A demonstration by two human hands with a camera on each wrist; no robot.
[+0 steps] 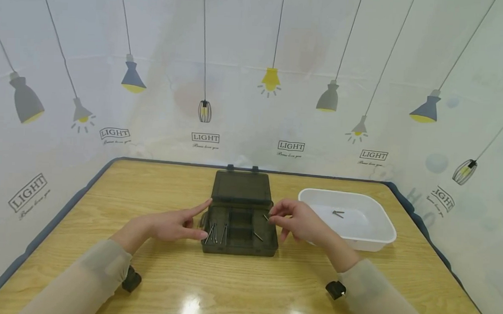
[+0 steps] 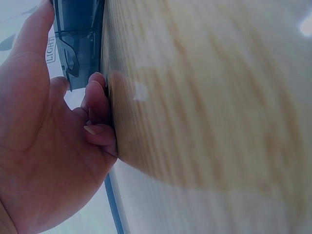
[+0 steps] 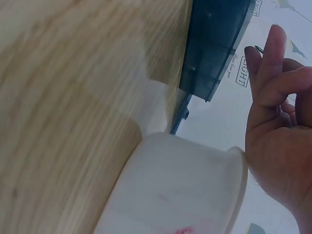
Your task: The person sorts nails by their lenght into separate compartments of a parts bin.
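A dark translucent compartment box lies on the table with its lid folded back. Several long thin screws lie in its left part, and one shorter screw in the right part. My left hand is at the box's left side, thumb and forefinger stretched out to its edge; the other fingers bend under the palm in the left wrist view. Over the right compartment, my right hand pinches a small screw between its fingertips. Its threaded end shows in the right wrist view.
Right of the box stands a white plastic tub, close by my right forearm, with a few screws on its bottom. The wooden table ends at a printed wall sheet behind the box.
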